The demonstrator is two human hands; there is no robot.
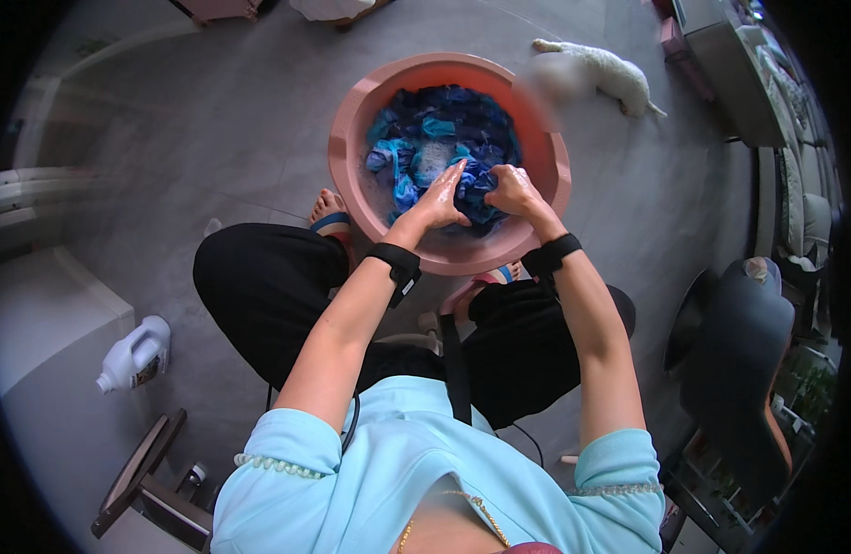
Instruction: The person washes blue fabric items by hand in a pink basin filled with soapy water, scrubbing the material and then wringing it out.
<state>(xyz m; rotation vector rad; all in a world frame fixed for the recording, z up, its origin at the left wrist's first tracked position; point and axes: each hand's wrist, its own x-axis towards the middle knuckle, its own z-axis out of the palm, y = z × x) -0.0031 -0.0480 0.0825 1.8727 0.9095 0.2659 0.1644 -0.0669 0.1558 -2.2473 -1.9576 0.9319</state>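
A pink plastic tub stands on the floor in front of me, between my feet. Soaking in its sudsy water is a heap of blue, navy and turquoise patterned fabric. My left hand, wet and with thumb and fingers apart, is over the near part of the fabric. Across from it, my right hand has its fingers curled on a bunched blue piece at the right. The fabric partly hides the fingertips of that hand. White foam lies around the middle of the heap.
A white dog lies beyond the tub's right rim, its head blurred. At left, a white jug with a handle stands on the grey floor. A dark chair is at right, near a grey sofa.
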